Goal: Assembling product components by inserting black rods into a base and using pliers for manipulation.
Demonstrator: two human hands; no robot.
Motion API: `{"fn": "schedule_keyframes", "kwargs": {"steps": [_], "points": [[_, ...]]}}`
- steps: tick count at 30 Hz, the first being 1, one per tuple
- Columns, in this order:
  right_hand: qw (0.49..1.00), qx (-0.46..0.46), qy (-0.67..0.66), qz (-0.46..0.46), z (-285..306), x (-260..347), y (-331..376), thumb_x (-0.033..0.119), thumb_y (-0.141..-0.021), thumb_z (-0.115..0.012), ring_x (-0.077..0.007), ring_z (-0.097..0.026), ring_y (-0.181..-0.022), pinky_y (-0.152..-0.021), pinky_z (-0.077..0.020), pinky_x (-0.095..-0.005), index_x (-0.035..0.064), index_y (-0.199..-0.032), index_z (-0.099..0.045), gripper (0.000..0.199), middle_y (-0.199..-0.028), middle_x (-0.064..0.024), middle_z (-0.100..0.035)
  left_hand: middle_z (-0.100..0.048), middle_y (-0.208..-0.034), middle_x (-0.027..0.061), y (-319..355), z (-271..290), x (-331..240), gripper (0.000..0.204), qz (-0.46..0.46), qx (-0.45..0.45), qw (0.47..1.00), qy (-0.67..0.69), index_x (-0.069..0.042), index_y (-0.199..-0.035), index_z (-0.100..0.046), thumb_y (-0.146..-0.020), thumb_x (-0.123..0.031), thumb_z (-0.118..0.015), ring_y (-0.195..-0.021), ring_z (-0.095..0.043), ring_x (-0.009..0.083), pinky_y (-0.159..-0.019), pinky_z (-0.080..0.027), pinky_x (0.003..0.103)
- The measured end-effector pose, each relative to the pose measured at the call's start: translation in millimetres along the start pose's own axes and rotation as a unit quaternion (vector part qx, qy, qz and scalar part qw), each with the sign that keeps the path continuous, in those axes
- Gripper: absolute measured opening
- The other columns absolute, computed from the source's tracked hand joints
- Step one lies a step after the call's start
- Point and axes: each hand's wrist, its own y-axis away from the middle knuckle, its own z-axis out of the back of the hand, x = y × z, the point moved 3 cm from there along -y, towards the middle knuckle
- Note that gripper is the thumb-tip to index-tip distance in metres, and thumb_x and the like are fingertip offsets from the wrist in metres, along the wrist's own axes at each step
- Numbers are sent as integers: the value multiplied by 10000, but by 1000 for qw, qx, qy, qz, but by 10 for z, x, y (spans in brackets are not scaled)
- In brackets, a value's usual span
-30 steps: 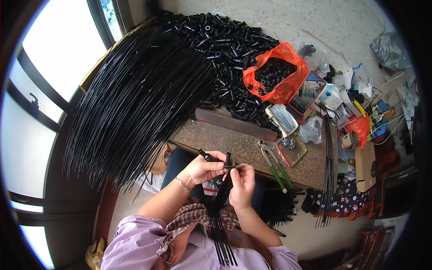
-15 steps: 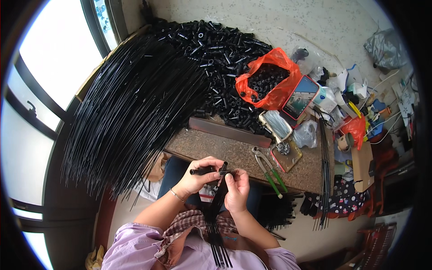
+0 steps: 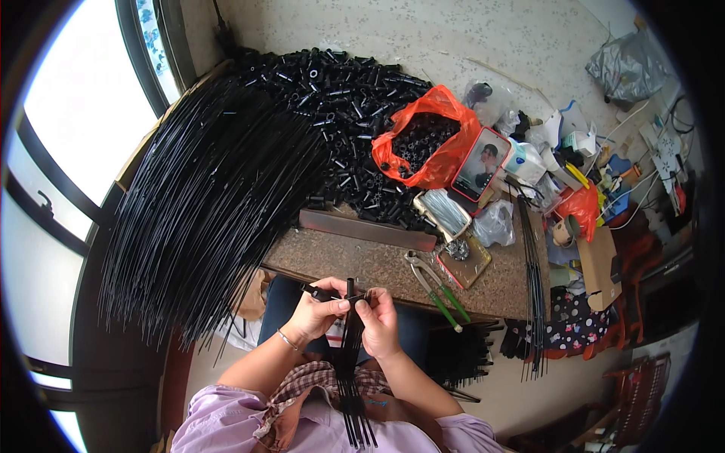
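A small black tube piece [image 3: 326, 294] is pinched between the thumb and fingers of the left hand [image 3: 316, 311], whose grip is closed around it, just above the near edge of the counter [image 3: 362, 264]. The upper ends of a bundle of thin black rods [image 3: 352, 355] are gripped by the right hand [image 3: 377, 321], fingers closed on them; the bundle runs down between the forearms toward the lap. The two hands are held close together, the tube piece meeting the rod tips. On the counter just right of the hands, pliers with green handles [image 3: 438, 291] are laid. Farther back, a large fan of long black rods [image 3: 219, 196] is spread to the left, a heap of black tube pieces [image 3: 340, 113] is piled beside it, and an orange plastic bag [image 3: 427, 143] filled with black parts is set beside a phone [image 3: 481, 163].
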Motion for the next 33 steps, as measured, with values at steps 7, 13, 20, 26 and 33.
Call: {"fn": "schedule_keyframes", "kwargs": {"steps": [7, 13, 20, 26, 33], "points": [[996, -42, -66, -38, 19, -53, -15, 83, -850, -606, -49, -496, -772, -727, -406, -189, 78, -895, -479, 134, -846, 16, -538, -625, -816, 53, -20, -331, -439, 273, -298, 59, 759, -576, 6, -952, -612, -710, -60, -718, -772, -597, 147, -678, -474, 276], [984, 90, -92, -121, -50, -3, -7, 202, -869, -590, -104, -562, -783, -725, -460, -239, 65, -976, -504, 193, -857, -22, -577, -603, -845, 88, -18, -116, -381, 211, -44, 81, 941, -325, 39, -882, -624, -702, -22, -714, -667, -588, 161, -608, -476, 270], [962, 112, -133, -211, 5, -72, 1, 303, -849, -598, -214, -632, -782, -742, -526, -351, 32, -990, -549, 310, -872, -119, -629, -610, -819, 84, -156, -72, -548, 176, -87, 113, 878, -457, 35, -823, -642, -682, -22, -729, -769, -583, 170, -707, -455, 272], [902, 250, -193, -296, -66, -70, 80, 245, -804, -653, -260, -614, -847, -827, -496, -450, 35, -976, -584, 280, -881, -143, -615, -615, -778, 91, -150, -8, -437, 184, 11, 300, 928, -222, 7, -768, -640, -660, -74, -764, -750, -569, 201, -702, -447, 309], [923, 164, -209, -277, -29, -41, 49, 202, -818, -639, -231, -627, -753, -716, -520, -365, 24, -990, -579, 254, -867, -137, -631, -622, -807, 103, -189, 38, -364, 163, 10, 241, 944, -223, 2, -776, -642, -687, -85, -747, -773, -567, 198, -700, -451, 315]]}}
